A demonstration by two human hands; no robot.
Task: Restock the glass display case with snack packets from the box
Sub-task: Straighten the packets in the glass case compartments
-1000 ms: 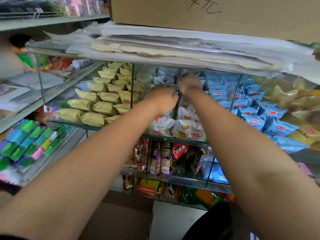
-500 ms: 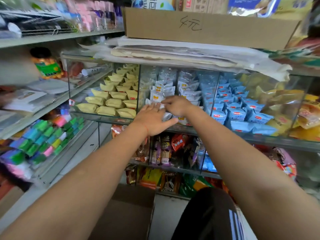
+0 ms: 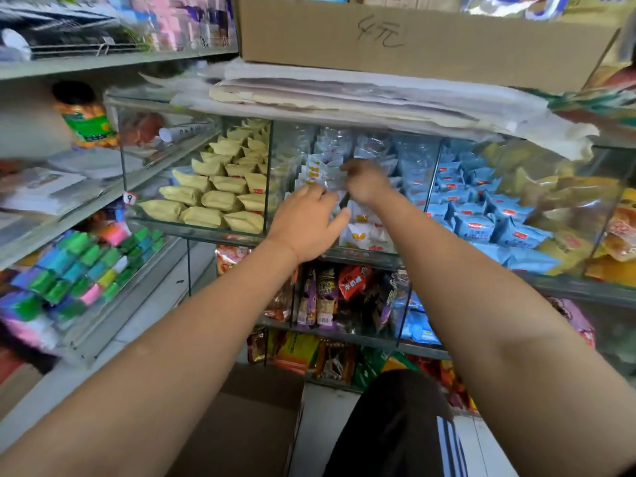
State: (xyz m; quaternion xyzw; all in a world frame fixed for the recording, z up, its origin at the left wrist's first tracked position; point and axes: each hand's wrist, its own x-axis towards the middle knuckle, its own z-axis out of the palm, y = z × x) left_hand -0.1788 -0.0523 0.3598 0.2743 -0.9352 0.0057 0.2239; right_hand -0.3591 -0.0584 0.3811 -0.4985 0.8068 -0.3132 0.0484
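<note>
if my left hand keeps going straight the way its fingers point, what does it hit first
Most likely the white snack packets in the middle compartment; the left hand points up and right, fingertips already at them. Depth is hard to judge.

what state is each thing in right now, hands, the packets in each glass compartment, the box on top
left hand: fingers straight, resting on the white packets
right hand: fingers curled, pinching a white packet
white packets: stacked in the middle compartment
yellow packets: in neat rows, left compartment
blue packets: piled in the right compartment
cardboard box: on top of the case, on stacked sheets
</note>
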